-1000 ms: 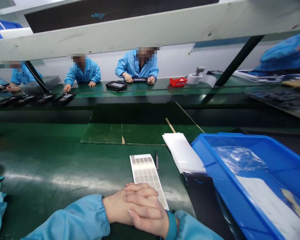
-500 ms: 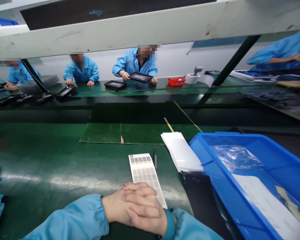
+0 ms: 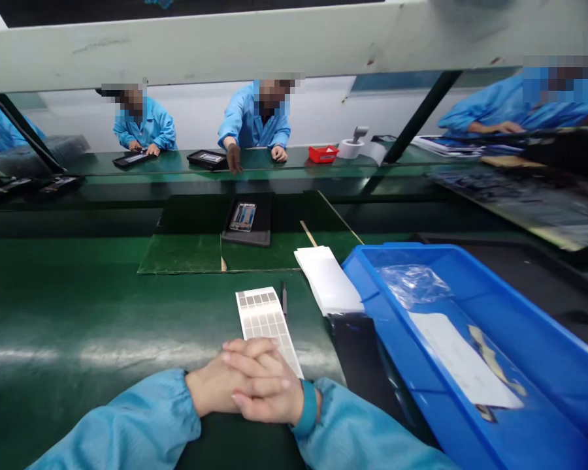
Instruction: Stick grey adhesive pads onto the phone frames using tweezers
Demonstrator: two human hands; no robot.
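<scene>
Clasped hands (image 3: pixel 255 382), fingers (image 3: pixel 255 370) interlaced, gripping nothing, label sheet (image 3: pixel 261 320) partly hidden beneath them

left hand (image 3: pixel 210 385) | right hand (image 3: pixel 269 398) over it | clasped | fingers (image 3: pixel 249 346) interlaced

A light blue work smock (image 3: pixel 365 431) of smooth, faintly sheened fabric is worn by the person, with a long left sleeve (image 3: pixel 122 424) entering from the near left and a long right sleeve (image 3: pixel 333 418) from the near right. The left sleeve's cuff (image 3: pixel 181 401) is gathered into soft puckers at the wrist. A narrow, plain teal wristband (image 3: pixel 310 408) is fitted around the right wrist, just beside the right cuff. Both hands (image 3: pixel 245 382) are bare.
</scene>
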